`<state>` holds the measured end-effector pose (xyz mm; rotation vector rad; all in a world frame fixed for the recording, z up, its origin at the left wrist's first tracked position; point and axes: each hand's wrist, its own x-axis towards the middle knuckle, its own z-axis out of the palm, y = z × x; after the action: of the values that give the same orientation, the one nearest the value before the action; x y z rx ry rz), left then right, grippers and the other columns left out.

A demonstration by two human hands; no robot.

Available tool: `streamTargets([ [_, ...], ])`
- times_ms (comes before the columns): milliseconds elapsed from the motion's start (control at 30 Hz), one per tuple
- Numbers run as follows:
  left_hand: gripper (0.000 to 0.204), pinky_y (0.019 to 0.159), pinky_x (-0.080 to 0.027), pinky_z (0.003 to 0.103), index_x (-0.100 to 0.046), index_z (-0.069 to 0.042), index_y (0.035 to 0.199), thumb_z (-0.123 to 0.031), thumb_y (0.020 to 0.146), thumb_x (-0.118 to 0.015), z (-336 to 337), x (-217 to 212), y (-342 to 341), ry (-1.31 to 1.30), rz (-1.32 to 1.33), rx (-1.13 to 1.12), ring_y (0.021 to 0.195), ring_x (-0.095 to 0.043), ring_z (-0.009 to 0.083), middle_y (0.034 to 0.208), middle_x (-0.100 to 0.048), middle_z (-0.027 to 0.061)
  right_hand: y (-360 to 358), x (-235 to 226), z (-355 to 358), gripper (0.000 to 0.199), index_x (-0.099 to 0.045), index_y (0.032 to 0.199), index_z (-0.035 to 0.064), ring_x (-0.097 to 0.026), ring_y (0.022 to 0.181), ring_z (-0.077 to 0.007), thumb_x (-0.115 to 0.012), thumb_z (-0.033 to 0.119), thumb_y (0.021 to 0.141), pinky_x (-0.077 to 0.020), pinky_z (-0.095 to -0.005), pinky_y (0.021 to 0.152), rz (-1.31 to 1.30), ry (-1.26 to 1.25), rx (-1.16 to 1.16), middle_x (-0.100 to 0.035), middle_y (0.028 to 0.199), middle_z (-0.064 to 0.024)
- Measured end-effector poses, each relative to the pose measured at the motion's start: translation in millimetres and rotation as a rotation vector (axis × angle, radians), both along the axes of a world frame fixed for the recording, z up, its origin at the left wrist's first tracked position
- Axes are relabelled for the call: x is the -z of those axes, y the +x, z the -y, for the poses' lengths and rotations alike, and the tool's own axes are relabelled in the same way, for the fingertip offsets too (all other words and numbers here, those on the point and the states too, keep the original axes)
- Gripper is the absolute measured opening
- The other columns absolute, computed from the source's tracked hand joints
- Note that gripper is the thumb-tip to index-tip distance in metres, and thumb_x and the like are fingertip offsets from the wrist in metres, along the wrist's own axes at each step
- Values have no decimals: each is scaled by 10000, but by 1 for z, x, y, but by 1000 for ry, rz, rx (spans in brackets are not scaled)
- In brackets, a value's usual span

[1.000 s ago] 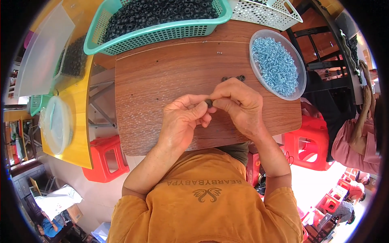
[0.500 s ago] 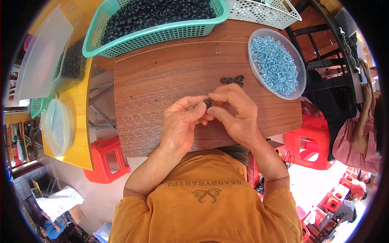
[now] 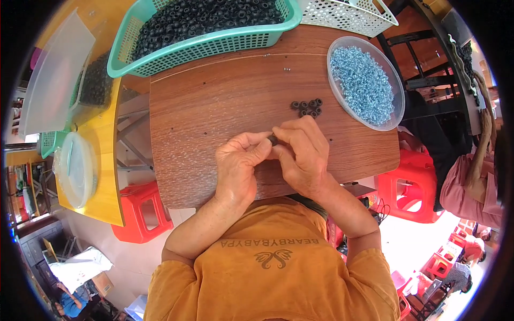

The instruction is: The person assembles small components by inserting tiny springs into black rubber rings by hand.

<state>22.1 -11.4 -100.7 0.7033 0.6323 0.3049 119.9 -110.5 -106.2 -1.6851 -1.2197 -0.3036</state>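
Observation:
My left hand point(image 3: 238, 163) and my right hand point(image 3: 304, 155) meet above the near half of the brown table. Between their fingertips sits a small black round piece point(image 3: 272, 140), mostly covered by fingers and thumbs. Both hands are closed on it. Whether anything else small is pinched there, I cannot tell. Just beyond my right hand lies a cluster of several black round pieces with holes point(image 3: 307, 108). To the right of these stands a clear round tub point(image 3: 397, 114) of small shiny light-blue parts point(image 3: 363, 83).
At the far edge a green basket point(image 3: 209, 47) is heaped with black round pieces; a white perforated basket point(image 3: 348, 17) adjoins it. Tiny bits dot the brown tabletop point(image 3: 214, 101). Left is a yellow table point(image 3: 101, 155) with a lidded tub point(image 3: 77, 168). Red stools point(image 3: 140, 214) flank the table.
My right hand has drawn slightly left and tightened around the black piece, so less of it shows. More of the cluster behind the hand is visible.

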Motion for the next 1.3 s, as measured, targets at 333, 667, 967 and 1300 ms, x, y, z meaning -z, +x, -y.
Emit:
streamTargets([
  [333,163,786,-516,306,-627,96,982,-7,855,-632,2,15,-2,48,26,-19,809,-646,197,916,-673,146,2,12,-3,266,-589,823,-49,-507,628,-287,-658,-109,573,-419,-350,522,136,27,-54,-538,774,-145],
  [667,158,731,-497,271,-663,30,981,-70,858,-664,-14,7,21,301,9,166,786,-609,128,940,-675,87,69,-40,33,280,-607,919,1,-561,730,-286,-721,-19,665,-460,-360,618,141,-110,137,-603,834,-130],
  [967,295,751,-428,379,-663,-83,947,-27,665,-730,-17,6,94,1823,109,209,861,-587,270,906,-632,60,227,-72,20,262,-682,950,1,-603,723,-151,-724,94,708,-488,-285,693,-274,74,438,-657,761,-69],
  [1300,283,705,-422,367,-649,-65,868,2,610,-742,-26,29,110,1959,164,316,803,-564,249,841,-589,62,375,-73,-25,341,-658,1018,29,-639,782,-354,-630,150,700,-487,-432,720,422,-407,697,-643,817,-227],
])
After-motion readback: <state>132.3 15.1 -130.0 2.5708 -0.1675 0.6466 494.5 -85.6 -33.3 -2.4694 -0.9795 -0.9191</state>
